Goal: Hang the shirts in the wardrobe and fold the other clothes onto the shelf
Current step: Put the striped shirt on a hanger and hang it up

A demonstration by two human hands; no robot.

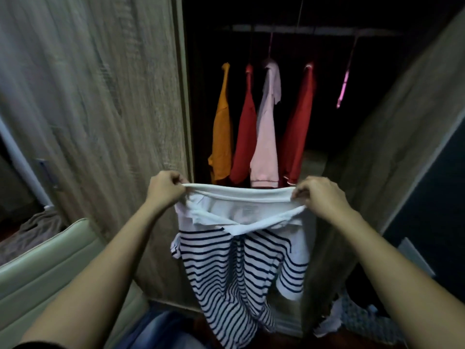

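Before the open wardrobe (156, 96), the left hand (164, 186) and right hand (318, 195) pinch the white collar of a striped shirt (234, 268) (held up, hanging free) below 4 hung shirts (259, 127).

Both forearms are extended forward, with the left hand (164, 188) and right hand (319, 197) held level and apart, fingers pinched onto the striped shirt (226, 268).
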